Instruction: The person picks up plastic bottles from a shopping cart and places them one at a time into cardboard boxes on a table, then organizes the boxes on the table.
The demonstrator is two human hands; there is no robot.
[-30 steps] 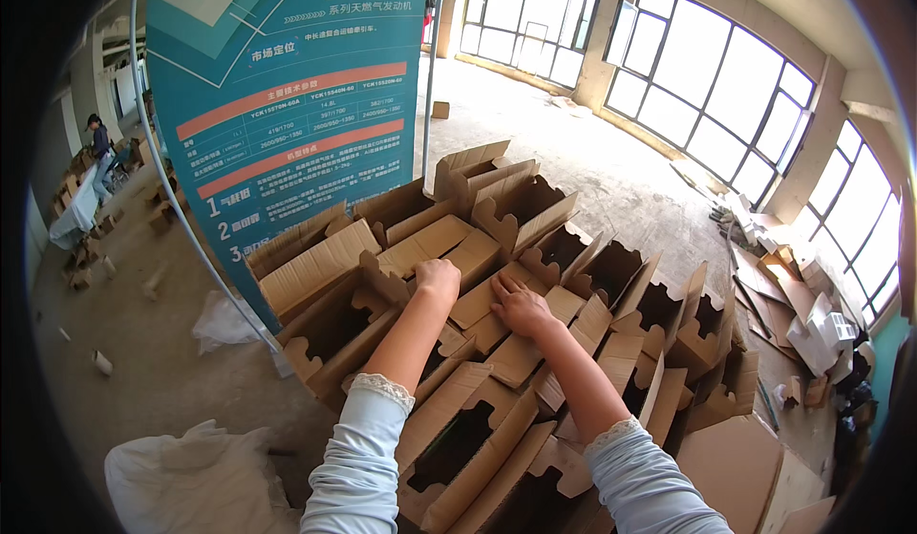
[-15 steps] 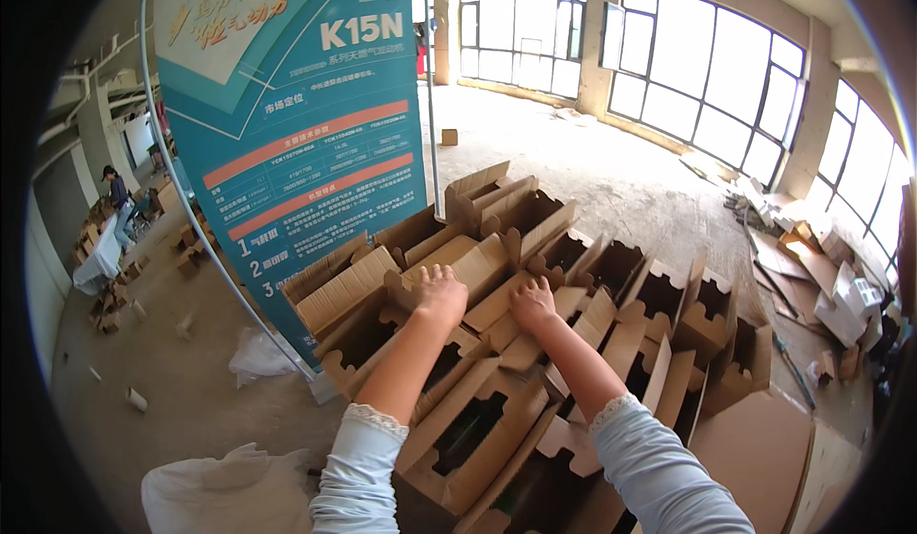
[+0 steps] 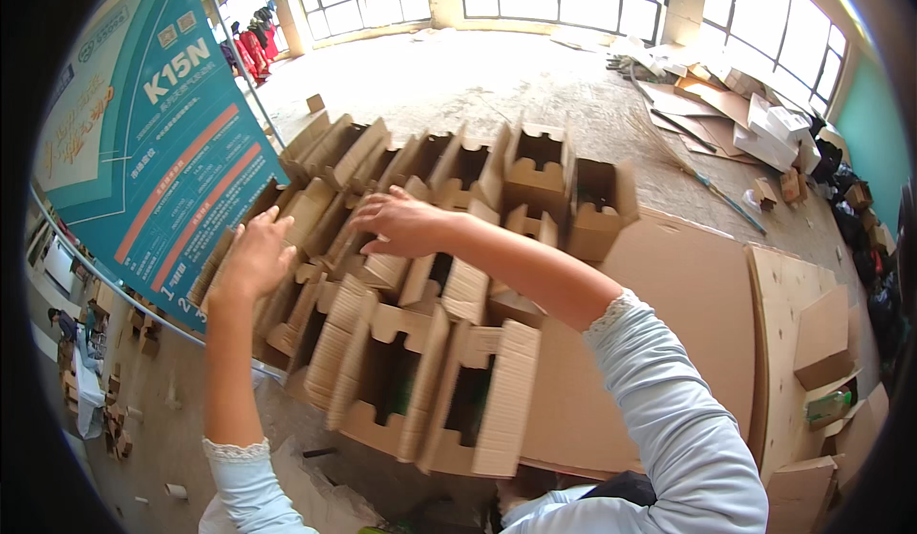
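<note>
Narrow brown cardboard boxes stand packed side by side in rows before me, most with their top flaps up. My left hand (image 3: 256, 255), fingers apart, is at the left end of the rows, by a ribbed box flap (image 3: 308, 211). Further right, my right hand (image 3: 406, 225) reaches across over the middle boxes with its fingers spread; whether it touches a flap I cannot tell. Neither hand grips anything visible. Nearest me are two boxes, one with a notched flap (image 3: 368, 422) and one with a ribbed side flap (image 3: 511, 391). Dark green shows inside some boxes.
A teal printed banner (image 3: 205, 166) stands close on the left. Right of the boxes lie a large flat cardboard sheet (image 3: 650, 324) and a plywood board (image 3: 778, 276) bearing an open box (image 3: 823, 338). A broom (image 3: 707, 182) and scrap cardboard (image 3: 731, 104) lie on the floor beyond.
My view has turned rightward and down, so the banner sits further left. Both hands have come off the box flaps they rested on; the right arm now slants leftward across the boxes.
</note>
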